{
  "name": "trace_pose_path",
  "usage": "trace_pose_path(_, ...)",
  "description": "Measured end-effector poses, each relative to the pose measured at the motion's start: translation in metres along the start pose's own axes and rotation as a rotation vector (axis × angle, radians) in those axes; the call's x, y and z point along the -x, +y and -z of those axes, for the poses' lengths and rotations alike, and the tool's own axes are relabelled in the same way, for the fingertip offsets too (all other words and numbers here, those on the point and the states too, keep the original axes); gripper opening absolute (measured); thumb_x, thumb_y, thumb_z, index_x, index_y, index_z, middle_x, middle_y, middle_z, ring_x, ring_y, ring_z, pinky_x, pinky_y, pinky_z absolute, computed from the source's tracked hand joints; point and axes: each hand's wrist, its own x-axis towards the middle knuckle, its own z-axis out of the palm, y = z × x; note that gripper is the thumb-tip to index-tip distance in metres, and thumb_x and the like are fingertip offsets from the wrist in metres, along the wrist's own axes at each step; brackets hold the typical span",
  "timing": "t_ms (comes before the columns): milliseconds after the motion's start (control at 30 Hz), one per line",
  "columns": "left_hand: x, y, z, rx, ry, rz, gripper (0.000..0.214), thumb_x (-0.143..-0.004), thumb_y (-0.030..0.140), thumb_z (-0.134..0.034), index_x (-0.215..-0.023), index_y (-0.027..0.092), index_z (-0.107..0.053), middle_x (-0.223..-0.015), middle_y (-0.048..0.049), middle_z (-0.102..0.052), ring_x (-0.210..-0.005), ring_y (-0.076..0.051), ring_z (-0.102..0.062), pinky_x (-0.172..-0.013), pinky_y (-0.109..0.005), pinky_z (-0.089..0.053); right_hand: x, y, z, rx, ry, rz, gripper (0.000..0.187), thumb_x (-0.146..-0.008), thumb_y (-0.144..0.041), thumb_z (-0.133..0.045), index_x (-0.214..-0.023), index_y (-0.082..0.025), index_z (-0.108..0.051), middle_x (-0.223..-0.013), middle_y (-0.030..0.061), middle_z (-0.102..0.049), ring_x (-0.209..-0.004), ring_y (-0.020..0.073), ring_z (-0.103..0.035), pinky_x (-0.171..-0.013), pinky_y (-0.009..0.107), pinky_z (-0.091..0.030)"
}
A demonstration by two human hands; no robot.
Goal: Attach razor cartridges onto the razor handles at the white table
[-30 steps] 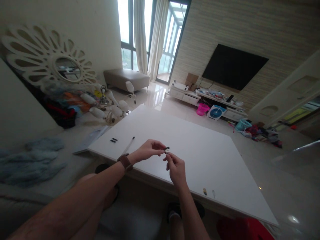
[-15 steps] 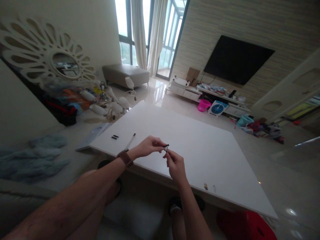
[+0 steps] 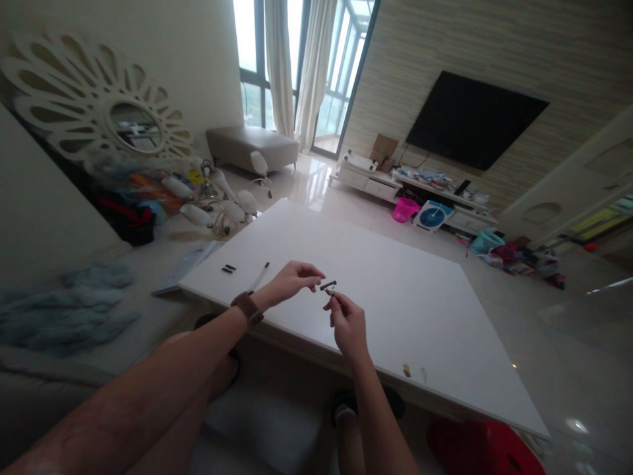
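Observation:
My right hand (image 3: 346,323) pinches a small black part with a metal piece (image 3: 328,286) above the white table (image 3: 405,297). My left hand (image 3: 291,280), with a brown watch strap on the wrist, hovers just left of that part with its fingers curled and a small gap between fingertips and part; nothing shows in it. A white pen (image 3: 260,276) and two small black pieces (image 3: 228,268) lie on the table to the left. Two tiny items (image 3: 414,371) rest near the table's front edge.
A red stool (image 3: 475,452) stands under the table's right front. A white chandelier (image 3: 217,201) and coloured clutter sit at the left. A TV (image 3: 475,122), low cabinet, pink basket (image 3: 404,210) and fan lie beyond. Blue cloth (image 3: 64,310) lies on the grey seat.
My left hand has let go of the small black part and drawn slightly left. My right hand keeps the part, which has lifted a little.

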Motion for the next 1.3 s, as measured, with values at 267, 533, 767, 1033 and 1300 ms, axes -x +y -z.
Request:
trace_pose_path(267, 0.005, -0.006, -0.01, -0.026, -0.005, -0.136, 0.036, -0.076, 0.03, -0.076, -0.107, 0.013, -0.072, -0.107, -0.0111, -0.072, -0.094, -0.02, -0.068, -0.085, -0.036, -0.056, -0.007, -0.002, -0.002, -0.597, -0.05, -0.247, 0.042, -0.084, -0.052, -0.062, -0.103, -0.014, -0.065, -0.074, 0.005, -0.067, -0.042, 0.008, -0.047, -0.033, 0.02, -0.022)
trace_pose_path(533, 0.014, 0.005, -0.024, -0.31, 0.059, -0.346, 0.018, -0.084, 0.028, -0.07, -0.097, 0.019, -0.078, -0.093, -0.0066, -0.076, -0.087, -0.018, -0.069, -0.081, -0.029, -0.054, -0.006, -0.004, -0.008, -0.717, -0.172, -0.376, 0.036, -0.082, -0.051, -0.064, -0.09, -0.017, -0.06, -0.065, -0.0001, -0.066, -0.03, 0.004, -0.031, -0.031, 0.02, -0.018)
trace_pose_path(767, 0.014, 0.003, -0.019, -0.434, 0.088, -0.409, 0.018, -0.086, 0.025, -0.068, -0.101, 0.022, -0.078, -0.095, -0.0055, -0.076, -0.085, -0.018, -0.069, -0.077, -0.027, -0.051, -0.008, 0.002, -0.006, -0.654, -0.152, -0.422, 0.039, -0.082, -0.054, -0.063, -0.092, -0.016, -0.063, -0.053, -0.005, -0.054, -0.034, 0.0056, -0.037, -0.032, 0.019, -0.023)
trace_pose_path(1033, 0.015, 0.002, -0.023, -0.51, 0.068, -0.459, 0.022, -0.088, 0.026, -0.064, -0.107, 0.023, -0.076, -0.095, -0.006, -0.075, -0.085, -0.017, -0.068, -0.079, -0.027, -0.049, -0.006, 0.002, -0.006, -0.613, -0.09, -0.422, 0.041, -0.079, -0.058, -0.064, -0.086, -0.017, -0.06, -0.048, -0.0092, -0.044, -0.031, 0.0025, -0.022, -0.032, 0.017, -0.011)
trace_pose_path(1300, 0.014, 0.001, -0.02, -0.509, 0.098, -0.539, 0.019, -0.087, 0.027, -0.066, -0.102, 0.021, -0.077, -0.094, -0.006, -0.076, -0.082, -0.015, -0.069, -0.076, -0.025, -0.052, -0.007, 0.004, -0.004, -0.504, -0.079, -0.347, 0.042, -0.079, -0.058, -0.063, -0.087, -0.017, -0.062, -0.05, -0.008, -0.046, -0.034, 0.0032, -0.024, -0.033, 0.019, -0.013)
